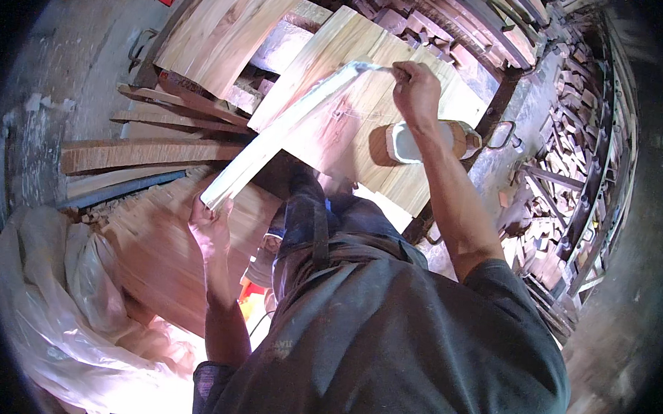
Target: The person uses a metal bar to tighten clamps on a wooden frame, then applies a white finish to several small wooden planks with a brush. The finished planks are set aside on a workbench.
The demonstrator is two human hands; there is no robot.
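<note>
Stood over a workshop floor crowded with timber. Left hand (209, 227) clamped around the near end of a pale wooden slat (284, 133), right hand (415, 90) pinching its far end, fingers closed. Slat slanted above a broad plank (366, 111). Offcut heap (565, 182) rightward; clear plastic sheeting (64, 305) leftward; grey concrete wall (85, 52) behind.

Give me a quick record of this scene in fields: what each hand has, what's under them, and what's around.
Left hand: left hand grips the near end of a bundle of thin wood strips
Right hand: right hand pinches the far end of the same bundle
Bundle: held tilted, far end higher, above a wide pale board
On the board: a shoe with a white sole
Left side: stacked planks and a white plastic sheet
Right side: heap of wood offcuts
</note>
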